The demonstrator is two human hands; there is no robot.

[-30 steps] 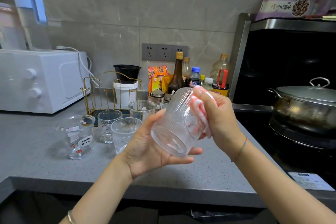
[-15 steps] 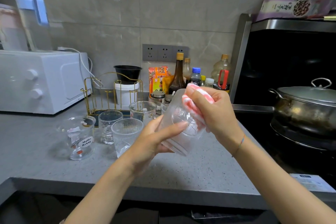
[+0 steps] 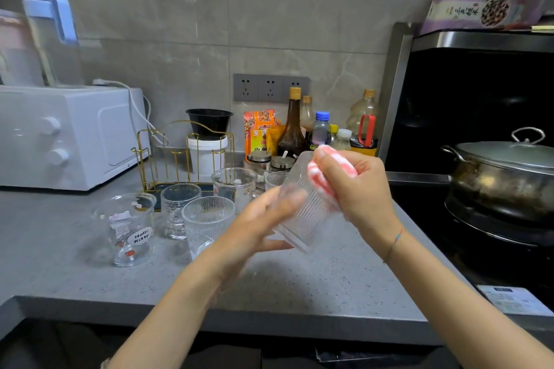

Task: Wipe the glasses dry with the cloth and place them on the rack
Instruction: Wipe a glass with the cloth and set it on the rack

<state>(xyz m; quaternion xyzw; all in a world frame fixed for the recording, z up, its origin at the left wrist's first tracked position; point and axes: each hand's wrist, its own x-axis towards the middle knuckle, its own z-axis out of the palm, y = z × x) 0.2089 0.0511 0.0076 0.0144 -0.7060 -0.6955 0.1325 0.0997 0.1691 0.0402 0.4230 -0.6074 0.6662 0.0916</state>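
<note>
A ribbed clear glass (image 3: 302,213) is tilted in the air above the counter, mouth turned up and to the right. My left hand (image 3: 254,228) cups its lower side, blurred by motion. My right hand (image 3: 356,189) presses a pink and white cloth (image 3: 323,172) into the glass's mouth. Several more glasses stand on the counter: a ribbed one (image 3: 207,219), a small one (image 3: 179,207), a printed one (image 3: 130,228) and one further back (image 3: 235,186). The gold wire rack (image 3: 180,156) stands behind them with nothing on its pegs.
A white oven (image 3: 66,135) sits at the left. Sauce bottles (image 3: 293,129) and jars line the wall. A lidded pot (image 3: 503,177) rests on the stove at the right. The grey counter (image 3: 314,284) ends at a front edge near me.
The glass has turned in my left hand, whose fingers have shifted round its side. My right hand has worked the cloth deeper at the rim. The glass sits slightly lower than before.
</note>
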